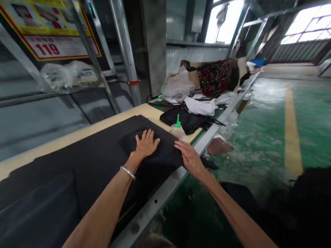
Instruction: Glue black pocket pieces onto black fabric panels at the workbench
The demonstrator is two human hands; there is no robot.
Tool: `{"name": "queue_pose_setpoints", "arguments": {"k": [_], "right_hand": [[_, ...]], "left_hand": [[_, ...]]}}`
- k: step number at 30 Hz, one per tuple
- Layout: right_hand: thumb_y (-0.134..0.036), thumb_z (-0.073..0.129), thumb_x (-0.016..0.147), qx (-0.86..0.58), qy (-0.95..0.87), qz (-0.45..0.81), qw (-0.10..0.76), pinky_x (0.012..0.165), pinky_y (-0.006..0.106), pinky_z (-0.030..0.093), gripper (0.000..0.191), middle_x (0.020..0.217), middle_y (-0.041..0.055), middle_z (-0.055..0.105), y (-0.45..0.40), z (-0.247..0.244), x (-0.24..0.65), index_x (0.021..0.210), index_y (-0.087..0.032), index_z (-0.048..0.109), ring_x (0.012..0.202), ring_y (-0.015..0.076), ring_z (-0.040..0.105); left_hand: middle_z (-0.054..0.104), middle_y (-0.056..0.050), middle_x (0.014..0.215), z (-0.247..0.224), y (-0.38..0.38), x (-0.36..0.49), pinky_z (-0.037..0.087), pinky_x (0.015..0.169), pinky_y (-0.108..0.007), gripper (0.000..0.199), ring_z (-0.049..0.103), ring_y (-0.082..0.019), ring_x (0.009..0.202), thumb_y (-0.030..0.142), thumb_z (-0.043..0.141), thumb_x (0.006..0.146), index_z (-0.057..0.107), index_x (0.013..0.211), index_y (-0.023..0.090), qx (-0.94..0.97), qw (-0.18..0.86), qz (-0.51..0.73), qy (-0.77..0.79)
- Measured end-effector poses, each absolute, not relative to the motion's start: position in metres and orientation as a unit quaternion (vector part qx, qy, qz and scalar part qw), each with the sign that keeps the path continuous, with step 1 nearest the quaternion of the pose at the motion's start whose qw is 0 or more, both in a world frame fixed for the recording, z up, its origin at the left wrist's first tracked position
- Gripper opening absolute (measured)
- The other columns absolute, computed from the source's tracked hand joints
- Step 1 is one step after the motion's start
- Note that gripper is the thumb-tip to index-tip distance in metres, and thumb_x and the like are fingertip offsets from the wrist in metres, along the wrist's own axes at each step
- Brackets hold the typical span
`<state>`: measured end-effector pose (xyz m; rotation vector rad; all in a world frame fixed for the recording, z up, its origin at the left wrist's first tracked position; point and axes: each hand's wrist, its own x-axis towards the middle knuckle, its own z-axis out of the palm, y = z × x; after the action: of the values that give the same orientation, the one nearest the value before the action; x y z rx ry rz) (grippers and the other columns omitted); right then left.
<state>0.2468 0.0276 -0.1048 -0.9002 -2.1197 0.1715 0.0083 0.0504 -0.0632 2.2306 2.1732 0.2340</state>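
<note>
My left hand point(146, 144), with a silver bracelet at the wrist, lies flat with spread fingers on a dark, flat piece of material point(164, 153). Under that piece is a large black sheet point(95, 151) covering much of the workbench. My right hand point(190, 157) rests its outstretched fingers at the right edge of the dark material, beside the bench rail; its thumb is mostly hidden. Just beyond my fingers stands a small pale container with a green nozzle point(178, 124). Another dark piece point(38, 210) lies at the near left.
A metal rail point(155, 203) runs along the bench's right edge. Farther along lie a black bag point(184, 120), white cloth point(200, 106), clear plastic point(178, 86) and patterned fabric point(218, 77). A metal post point(125, 51) rises at the left. Green floor point(261, 137) extends to the right.
</note>
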Motion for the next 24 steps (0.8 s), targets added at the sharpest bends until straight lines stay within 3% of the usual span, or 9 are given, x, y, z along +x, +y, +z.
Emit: {"name": "queue_pose_setpoints", "arguments": {"k": [11, 19, 24], "right_hand": [[-0.008, 0.030, 0.086, -0.350, -0.834, 0.100, 0.415, 0.113, 0.045, 0.042, 0.052, 0.134, 0.0083, 0.059, 0.028, -0.111, 0.247, 0.126, -0.018, 0.062, 0.130, 0.0181, 0.051], [-0.016, 0.031, 0.093, -0.350, -0.826, 0.117, 0.426, 0.111, 0.043, 0.043, 0.042, 0.130, 0.0095, 0.063, 0.029, -0.108, 0.247, 0.118, -0.017, 0.065, 0.126, 0.0188, 0.055], [-0.022, 0.031, 0.097, -0.402, -0.782, 0.140, 0.455, 0.107, 0.039, 0.047, 0.041, 0.125, 0.0089, 0.066, 0.031, -0.094, 0.254, 0.125, -0.017, 0.062, 0.120, 0.0185, 0.060]], "left_hand": [[0.024, -0.008, 0.161, -0.064, 0.049, 0.008, 0.014, 0.114, -0.074, 0.061, 0.018, -0.031, 0.150, 0.047, 0.024, 0.100, 0.032, 0.151, 0.016, 0.707, 0.018, 0.094, 0.701], [0.024, -0.007, 0.161, -0.064, 0.051, 0.007, 0.015, 0.114, -0.074, 0.061, 0.018, -0.029, 0.150, 0.048, 0.023, 0.101, 0.031, 0.152, 0.017, 0.706, 0.013, 0.078, 0.704], [0.025, -0.008, 0.161, -0.066, 0.050, 0.007, 0.018, 0.113, -0.074, 0.062, 0.020, -0.030, 0.149, 0.050, 0.021, 0.101, 0.031, 0.152, 0.016, 0.710, -0.008, 0.078, 0.700]]}}
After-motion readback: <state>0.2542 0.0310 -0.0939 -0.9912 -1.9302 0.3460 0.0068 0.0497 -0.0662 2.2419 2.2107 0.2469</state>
